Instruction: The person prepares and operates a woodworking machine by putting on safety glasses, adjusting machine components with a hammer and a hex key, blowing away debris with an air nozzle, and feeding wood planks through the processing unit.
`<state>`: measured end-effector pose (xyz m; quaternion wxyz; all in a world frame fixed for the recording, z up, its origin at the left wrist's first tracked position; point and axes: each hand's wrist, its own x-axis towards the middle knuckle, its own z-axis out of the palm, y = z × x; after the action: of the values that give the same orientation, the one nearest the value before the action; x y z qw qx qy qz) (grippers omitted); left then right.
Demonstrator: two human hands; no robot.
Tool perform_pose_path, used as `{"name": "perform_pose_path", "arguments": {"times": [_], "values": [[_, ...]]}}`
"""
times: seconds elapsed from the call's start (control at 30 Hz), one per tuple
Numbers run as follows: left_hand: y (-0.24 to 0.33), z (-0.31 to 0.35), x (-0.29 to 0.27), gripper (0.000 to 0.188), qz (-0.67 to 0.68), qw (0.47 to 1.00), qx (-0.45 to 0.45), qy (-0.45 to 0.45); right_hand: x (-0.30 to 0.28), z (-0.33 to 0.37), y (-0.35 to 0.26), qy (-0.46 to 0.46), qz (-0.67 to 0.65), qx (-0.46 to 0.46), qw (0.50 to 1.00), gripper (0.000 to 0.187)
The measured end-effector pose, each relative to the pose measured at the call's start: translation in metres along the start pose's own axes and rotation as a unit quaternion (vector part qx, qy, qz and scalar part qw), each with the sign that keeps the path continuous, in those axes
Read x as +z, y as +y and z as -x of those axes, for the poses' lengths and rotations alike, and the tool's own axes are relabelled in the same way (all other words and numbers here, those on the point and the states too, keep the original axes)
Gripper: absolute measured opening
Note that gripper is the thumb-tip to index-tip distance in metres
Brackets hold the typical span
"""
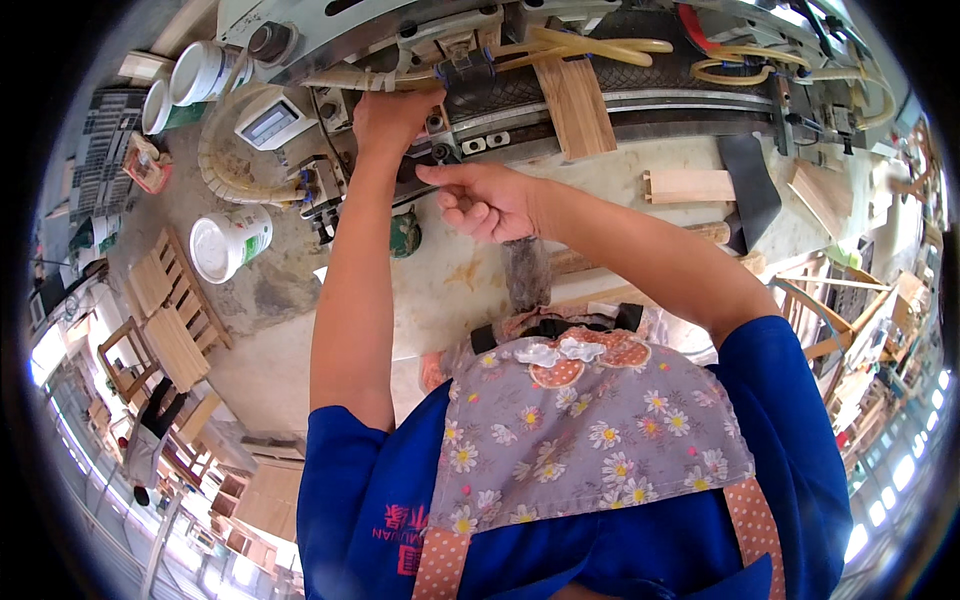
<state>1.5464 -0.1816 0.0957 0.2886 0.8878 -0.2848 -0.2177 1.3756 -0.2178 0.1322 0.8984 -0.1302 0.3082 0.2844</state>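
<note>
My left hand [388, 122] reaches in among the metal fittings of a machine. Its fingertips meet the machine beside a clamp block [440, 140], and what they press or grip is hidden. Just to the right and nearer me is my right hand [490, 202], palm partly up with the fingers curled in. The right thumb points at a dark metal part [412, 178] below the block; whether anything sits in the curled fingers cannot be made out. A wooden board [577, 108] lies across the machine's metal rail [680, 100], to the right of both hands.
Yellowish air hoses [600, 45] run along the machine. A small display box [270, 122] stands to the left, with a white bucket [230, 245] below it. At right are a pale wood piece [690, 187] and a dark sheet [750, 190]. Another person [145, 455] is far left.
</note>
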Motion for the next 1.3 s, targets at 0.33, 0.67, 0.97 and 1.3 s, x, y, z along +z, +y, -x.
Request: {"name": "perform_pose_path", "arguments": {"times": [0.33,0.67,0.97,1.3], "values": [[0.010,0.016,-0.002,0.040,-0.062,0.997,0.022,-0.049,0.024,-0.011,0.030,0.221,-0.013,-0.238,0.946,0.052],[0.098,0.123,-0.030,0.036,-0.114,0.971,0.211,-0.014,0.012,-0.022,0.034,0.086,-0.028,-0.188,0.978,0.039],[0.118,0.082,-0.005,0.047,-0.304,0.779,0.179,-0.519,0.014,-0.017,0.037,0.089,-0.034,-0.195,0.976,0.036],[0.103,0.086,-0.009,0.037,-0.228,0.794,0.287,-0.485,0.006,-0.006,0.043,0.164,-0.032,-0.217,0.962,0.034]]}}
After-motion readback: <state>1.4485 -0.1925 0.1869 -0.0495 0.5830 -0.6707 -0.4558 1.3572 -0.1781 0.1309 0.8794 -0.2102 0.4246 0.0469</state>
